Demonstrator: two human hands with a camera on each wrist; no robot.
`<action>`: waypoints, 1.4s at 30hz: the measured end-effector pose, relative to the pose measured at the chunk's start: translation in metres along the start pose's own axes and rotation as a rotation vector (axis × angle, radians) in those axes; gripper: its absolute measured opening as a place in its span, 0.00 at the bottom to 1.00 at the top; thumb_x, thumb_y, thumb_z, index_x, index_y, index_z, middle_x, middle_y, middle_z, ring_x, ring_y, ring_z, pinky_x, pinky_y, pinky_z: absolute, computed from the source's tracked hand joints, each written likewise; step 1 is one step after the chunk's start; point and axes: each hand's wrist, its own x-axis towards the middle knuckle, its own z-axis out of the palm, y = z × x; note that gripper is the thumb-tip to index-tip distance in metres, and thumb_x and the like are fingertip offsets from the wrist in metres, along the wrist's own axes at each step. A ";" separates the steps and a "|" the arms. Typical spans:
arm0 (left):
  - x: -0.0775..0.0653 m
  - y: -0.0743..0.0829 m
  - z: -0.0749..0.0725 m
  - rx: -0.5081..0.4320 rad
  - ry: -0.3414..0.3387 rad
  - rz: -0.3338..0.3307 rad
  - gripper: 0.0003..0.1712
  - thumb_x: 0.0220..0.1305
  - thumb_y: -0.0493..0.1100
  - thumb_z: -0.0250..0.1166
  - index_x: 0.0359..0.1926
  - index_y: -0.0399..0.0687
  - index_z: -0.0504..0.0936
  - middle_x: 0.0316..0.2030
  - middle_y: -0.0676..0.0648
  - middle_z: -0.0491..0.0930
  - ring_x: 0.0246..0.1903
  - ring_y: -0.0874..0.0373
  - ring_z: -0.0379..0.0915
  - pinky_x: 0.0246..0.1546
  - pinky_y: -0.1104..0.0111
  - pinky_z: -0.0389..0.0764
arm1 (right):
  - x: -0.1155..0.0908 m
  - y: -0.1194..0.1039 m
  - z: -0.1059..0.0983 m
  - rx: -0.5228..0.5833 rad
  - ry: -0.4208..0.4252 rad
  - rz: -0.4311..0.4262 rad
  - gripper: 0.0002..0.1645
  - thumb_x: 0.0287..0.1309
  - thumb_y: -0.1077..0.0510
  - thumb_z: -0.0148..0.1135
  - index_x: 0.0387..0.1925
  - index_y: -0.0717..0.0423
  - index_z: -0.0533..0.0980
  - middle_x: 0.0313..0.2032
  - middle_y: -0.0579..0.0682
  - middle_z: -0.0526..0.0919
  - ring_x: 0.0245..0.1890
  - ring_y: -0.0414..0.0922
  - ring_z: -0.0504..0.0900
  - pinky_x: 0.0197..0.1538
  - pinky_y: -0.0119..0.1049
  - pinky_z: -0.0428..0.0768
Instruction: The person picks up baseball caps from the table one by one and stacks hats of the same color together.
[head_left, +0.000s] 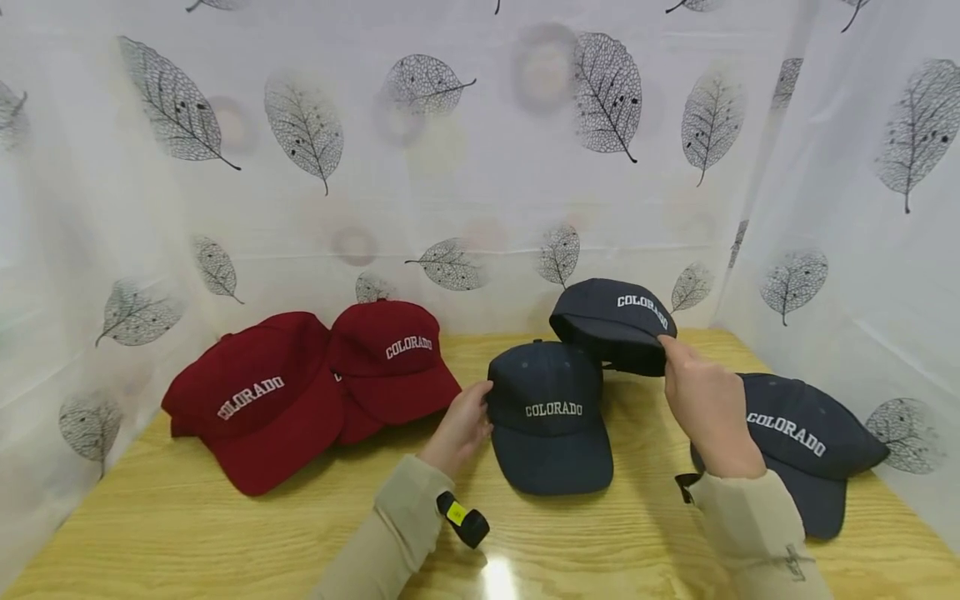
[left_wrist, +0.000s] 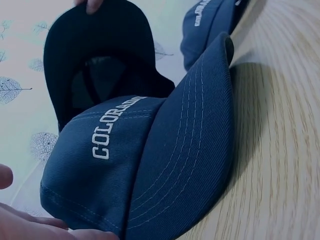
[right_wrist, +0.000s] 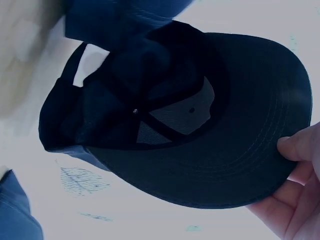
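Note:
My right hand (head_left: pixel 708 408) pinches the brim edge of a navy baseball cap (head_left: pixel 615 321) raised behind the middle one. In the right wrist view this cap's dark underside (right_wrist: pixel 150 95) faces the camera, with the thumb on the brim's underside. A second navy cap (head_left: pixel 551 417) marked COLORADO sits upright on the table, brim toward me. Along its left side, my left hand (head_left: pixel 461 425) touches the crown with extended fingers (left_wrist: pixel 35 227); the thumb stands apart from the cloth. The raised cap overlaps the middle cap's back in the head view, so contact between them is unclear.
Another navy cap (head_left: pixel 795 425) lies at the right, partly behind my right wrist. Red caps (head_left: pixel 270 392) overlap at the left, one red cap (head_left: pixel 390 350) at their right end. All rest on a wooden table (head_left: pixel 225 542) before leaf-print curtains (head_left: pixel 480 167).

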 end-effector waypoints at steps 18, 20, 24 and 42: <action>-0.003 0.003 -0.005 0.043 -0.009 -0.012 0.30 0.67 0.41 0.41 0.64 0.30 0.46 0.65 0.33 0.41 0.63 0.40 0.33 0.57 0.46 0.42 | 0.009 -0.023 -0.059 0.054 0.253 -0.052 0.12 0.54 0.70 0.49 0.39 0.66 0.76 0.31 0.63 0.79 0.14 0.58 0.74 0.14 0.51 0.68; -0.004 0.004 -0.006 0.053 -0.004 -0.024 0.30 0.66 0.42 0.42 0.64 0.30 0.47 0.65 0.33 0.42 0.63 0.40 0.35 0.57 0.46 0.44 | 0.009 -0.026 -0.065 0.050 0.273 -0.067 0.12 0.56 0.69 0.49 0.39 0.66 0.76 0.31 0.63 0.80 0.13 0.57 0.74 0.13 0.50 0.67; -0.006 0.004 -0.009 0.076 -0.009 -0.046 0.29 0.66 0.43 0.43 0.64 0.32 0.50 0.64 0.34 0.44 0.63 0.41 0.38 0.57 0.48 0.48 | 0.009 -0.034 -0.073 0.055 0.335 -0.095 0.13 0.60 0.64 0.46 0.37 0.65 0.77 0.30 0.61 0.80 0.13 0.56 0.73 0.12 0.49 0.66; -0.002 0.002 -0.017 0.087 -0.017 -0.041 0.25 0.66 0.44 0.41 0.59 0.32 0.59 0.59 0.36 0.58 0.61 0.43 0.49 0.56 0.48 0.53 | 0.005 -0.058 -0.048 0.082 0.164 -0.278 0.14 0.59 0.66 0.43 0.36 0.63 0.76 0.32 0.58 0.81 0.25 0.52 0.80 0.15 0.43 0.73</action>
